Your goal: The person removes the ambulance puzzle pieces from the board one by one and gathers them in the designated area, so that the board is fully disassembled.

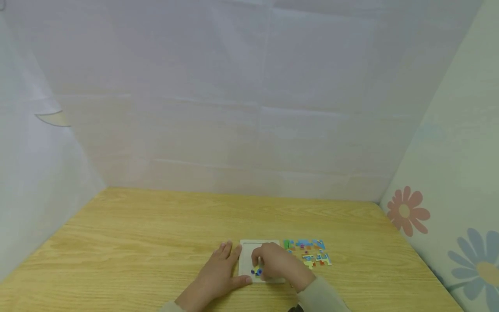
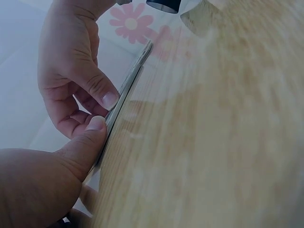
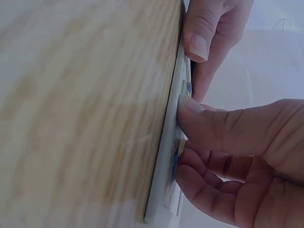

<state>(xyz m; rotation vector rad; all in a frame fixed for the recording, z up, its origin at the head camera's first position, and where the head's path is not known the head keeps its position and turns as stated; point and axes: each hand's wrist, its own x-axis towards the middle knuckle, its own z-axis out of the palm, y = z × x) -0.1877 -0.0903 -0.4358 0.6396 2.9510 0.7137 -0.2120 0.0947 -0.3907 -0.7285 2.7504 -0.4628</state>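
Observation:
A shallow white puzzle tray [image 1: 245,260] lies on the wooden table. Along its left side rests my left hand [image 1: 216,273], fingers extended forward, thumb at the near left corner. Over the middle of the tray is my right hand [image 1: 274,262], its fingers curled and its thumb down low. In the right wrist view its thumb and fingers pinch at a small puzzle piece [image 3: 184,88], mostly hidden by the thumb. Blue and yellow puzzle pieces [image 1: 257,272] show in the tray beside the right fingers. Under the curled fingers a blue edge [image 3: 174,165] peeks out.
Several loose colourful puzzle pieces [image 1: 309,245] lie on the table [image 1: 156,234] just right of the tray, partly behind the right wrist. Pale curtain walls [image 1: 249,130] enclose the table at the back and sides, with printed flowers [image 1: 405,211] on the right.

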